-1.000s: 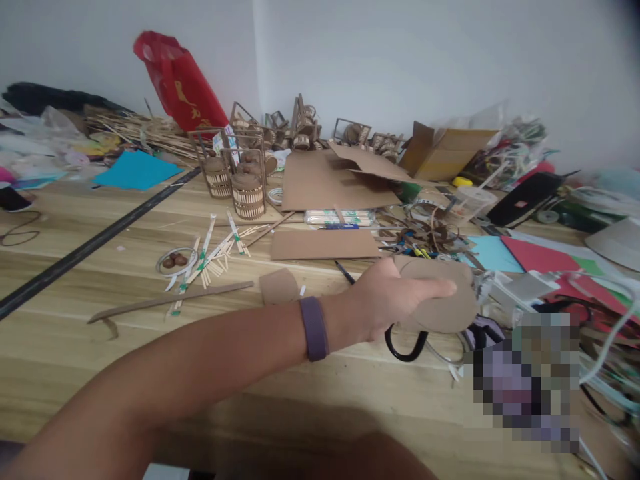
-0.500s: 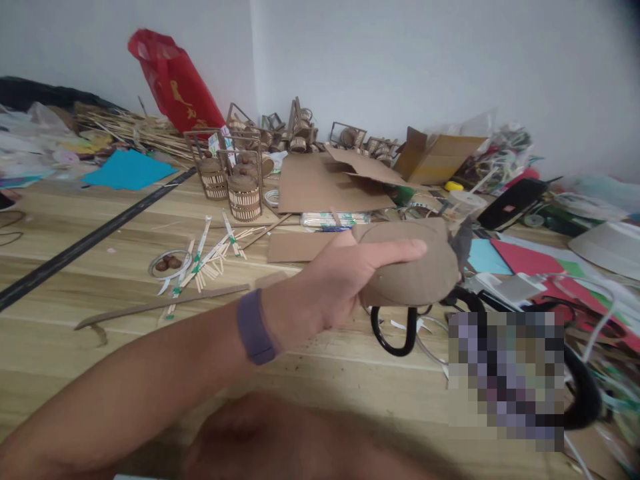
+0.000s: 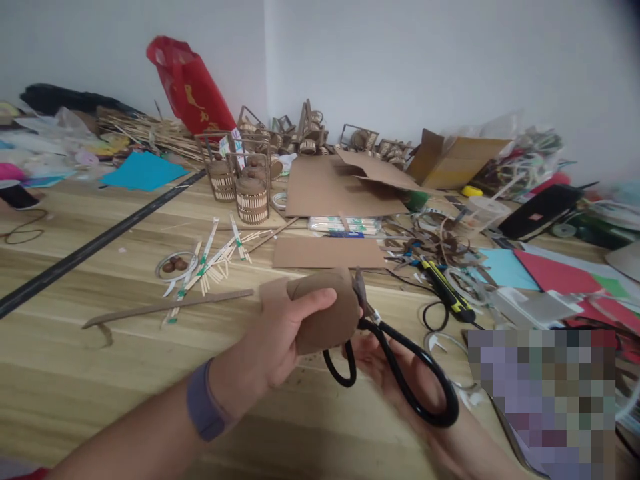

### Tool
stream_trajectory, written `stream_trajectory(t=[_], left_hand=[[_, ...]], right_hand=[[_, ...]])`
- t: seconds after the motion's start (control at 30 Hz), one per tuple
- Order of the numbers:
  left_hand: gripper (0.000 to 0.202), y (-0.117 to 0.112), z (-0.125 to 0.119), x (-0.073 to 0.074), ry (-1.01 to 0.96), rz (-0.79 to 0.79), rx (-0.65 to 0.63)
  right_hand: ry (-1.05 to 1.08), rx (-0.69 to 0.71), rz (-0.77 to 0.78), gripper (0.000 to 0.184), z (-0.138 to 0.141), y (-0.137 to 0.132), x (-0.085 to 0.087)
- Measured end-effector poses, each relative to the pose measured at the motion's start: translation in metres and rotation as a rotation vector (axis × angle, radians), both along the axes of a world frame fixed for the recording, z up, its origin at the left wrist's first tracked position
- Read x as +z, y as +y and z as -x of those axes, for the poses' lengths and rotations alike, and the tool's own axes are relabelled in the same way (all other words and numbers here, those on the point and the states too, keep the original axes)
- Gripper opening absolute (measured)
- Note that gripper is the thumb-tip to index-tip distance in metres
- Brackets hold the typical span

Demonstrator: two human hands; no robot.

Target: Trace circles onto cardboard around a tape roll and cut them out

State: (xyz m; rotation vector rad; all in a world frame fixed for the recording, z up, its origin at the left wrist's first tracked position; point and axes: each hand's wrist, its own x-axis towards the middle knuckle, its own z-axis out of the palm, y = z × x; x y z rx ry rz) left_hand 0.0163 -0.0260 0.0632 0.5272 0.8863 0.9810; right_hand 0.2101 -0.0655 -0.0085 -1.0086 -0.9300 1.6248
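Observation:
My left hand [image 3: 277,337], with a purple band on the wrist, grips a rounded piece of brown cardboard [image 3: 327,313] between thumb and fingers, above the wooden table [image 3: 100,373]. My right hand [image 3: 395,373] comes in from the lower right, palm up, and holds black-handled scissors [image 3: 400,370]; their blades reach up to the right edge of the cardboard piece. The fingers of my right hand are partly hidden behind the large handle loops.
A flat cardboard strip [image 3: 327,253] lies beyond my hands. Small bamboo cage models [image 3: 250,190], loose sticks [image 3: 210,257], a tape ring [image 3: 173,263], a yellow utility knife [image 3: 447,293], cardboard sheets [image 3: 340,187], a red bag [image 3: 193,90] and coloured paper [image 3: 545,270] crowd the table. A blurred patch covers the lower right.
My left hand has drawn back toward me and to the left with the cardboard piece. The scissors have come along, and my right hand now shows holding them by the handles.

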Motion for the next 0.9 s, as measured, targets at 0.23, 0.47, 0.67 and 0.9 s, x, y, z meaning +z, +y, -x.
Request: stream_trajectory(t=[0.23,0.47,0.67,0.9], left_hand=[[0.028,-0.012,-0.001,-0.018,0.019,-0.155,-0.215],[0.024,-0.006,0.011,-0.013,0.216,-0.293,-0.275],[0.02,0.0,0.018,-0.018,0.3,-0.288,-0.269],[0.024,0.001,0.019,-0.025,0.339,-0.259,-0.336]], right_hand=[[0.102,0.377,-0.125,0.059,0.013,-0.001,-0.001],[-0.131,0.446,-0.193,0.053,0.005,0.006,0.002],[-0.239,0.428,-0.162,0.059,-0.003,0.0,0.004],[-0.305,0.452,-0.091,0.07,-0.009,-0.008,0.005]])
